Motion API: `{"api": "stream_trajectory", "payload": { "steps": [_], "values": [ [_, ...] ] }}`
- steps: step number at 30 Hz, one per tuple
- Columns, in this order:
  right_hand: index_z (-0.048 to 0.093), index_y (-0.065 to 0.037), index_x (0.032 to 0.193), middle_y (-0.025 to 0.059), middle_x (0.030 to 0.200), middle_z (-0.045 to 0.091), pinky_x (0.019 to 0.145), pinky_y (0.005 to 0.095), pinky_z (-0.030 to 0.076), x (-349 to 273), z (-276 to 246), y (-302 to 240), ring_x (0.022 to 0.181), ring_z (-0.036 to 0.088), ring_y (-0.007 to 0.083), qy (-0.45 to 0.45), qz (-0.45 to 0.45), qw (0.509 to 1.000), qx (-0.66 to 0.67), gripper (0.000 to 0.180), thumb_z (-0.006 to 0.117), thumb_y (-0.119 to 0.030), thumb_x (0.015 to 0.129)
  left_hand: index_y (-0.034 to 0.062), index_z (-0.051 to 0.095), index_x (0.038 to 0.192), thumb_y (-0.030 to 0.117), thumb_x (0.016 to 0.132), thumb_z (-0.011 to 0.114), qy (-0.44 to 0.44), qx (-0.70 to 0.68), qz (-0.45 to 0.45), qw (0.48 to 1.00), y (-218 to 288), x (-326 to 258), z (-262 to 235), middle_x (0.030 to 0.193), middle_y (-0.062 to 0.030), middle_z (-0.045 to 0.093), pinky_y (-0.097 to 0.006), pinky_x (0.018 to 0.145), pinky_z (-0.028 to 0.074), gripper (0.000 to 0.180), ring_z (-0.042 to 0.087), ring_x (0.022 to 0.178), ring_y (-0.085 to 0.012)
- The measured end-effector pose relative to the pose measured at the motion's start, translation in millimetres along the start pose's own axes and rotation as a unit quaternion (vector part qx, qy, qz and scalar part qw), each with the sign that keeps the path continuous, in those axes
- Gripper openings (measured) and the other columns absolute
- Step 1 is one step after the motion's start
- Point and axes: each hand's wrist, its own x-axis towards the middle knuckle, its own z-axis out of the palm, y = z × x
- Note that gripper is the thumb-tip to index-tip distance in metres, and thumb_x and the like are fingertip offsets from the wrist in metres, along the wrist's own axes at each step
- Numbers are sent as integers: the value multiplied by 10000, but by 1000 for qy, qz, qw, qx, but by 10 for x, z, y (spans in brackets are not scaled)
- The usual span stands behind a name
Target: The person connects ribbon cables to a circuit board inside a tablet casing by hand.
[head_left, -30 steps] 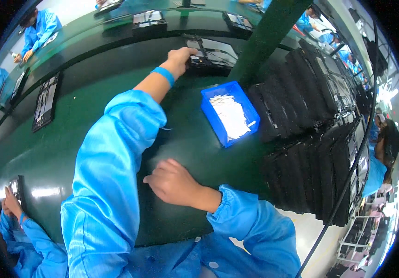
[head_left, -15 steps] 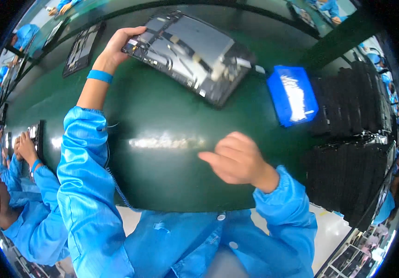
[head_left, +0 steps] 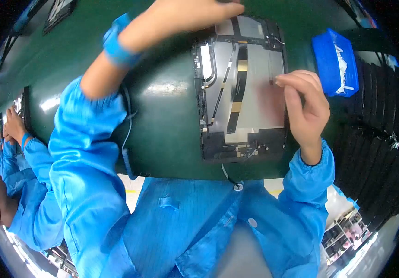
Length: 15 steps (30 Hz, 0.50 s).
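Note:
An opened tablet [head_left: 264, 109] lies on the green work surface in front of me, its bare inside facing up. Flat ribbon cables, black strips and small boards show along its edges. My left hand [head_left: 185, 16] reaches across its far left corner, blurred and partly cut off by the upper edge of the view, so its grip is hidden. A blue wrist strap circles that wrist. Over the tablet's right edge hovers my right hand [head_left: 307, 99], thumb and forefinger brought together as in a pinch. Whatever may be between those fingertips is too small to make out.
A blue bin [head_left: 336, 65] of small white pieces stands to the right. Beyond it are rows of black panels [head_left: 371, 157] stacked on edge. A coiled cord [head_left: 127, 160] hangs by my left sleeve. At the left, a co-worker's hands [head_left: 14, 125] handle another device.
The tablet has come down from the far side, turned upright, and now lies nearer to me. My left hand has moved right, and my right hand has moved up and right to the tablet's edge.

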Motion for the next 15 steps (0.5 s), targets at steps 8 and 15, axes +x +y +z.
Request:
{"api": "stream_trajectory", "payload": {
  "steps": [8, 15],
  "values": [
    [692, -41, 898, 88, 893, 659, 821, 364, 466, -1, 22, -65, 883, 594, 271, -74, -21, 996, -55, 159, 655, 17, 754, 187, 690, 862, 369, 670, 759, 82, 63, 168, 980, 214, -1012, 580, 897, 14, 583, -441, 975, 318, 273, 528, 944, -228],
    [689, -52, 869, 79, 886, 652, 820, 359, 461, 9, 86, -65, 883, 583, 273, -101, -31, 993, -55, 141, 655, 16, 750, 197, 681, 907, 309, 674, 777, 98, 88, 121, 984, 248, -1105, 509, 976, 21, 582, -423, 955, 285, 275, 501, 1001, -220]
  ]
}}
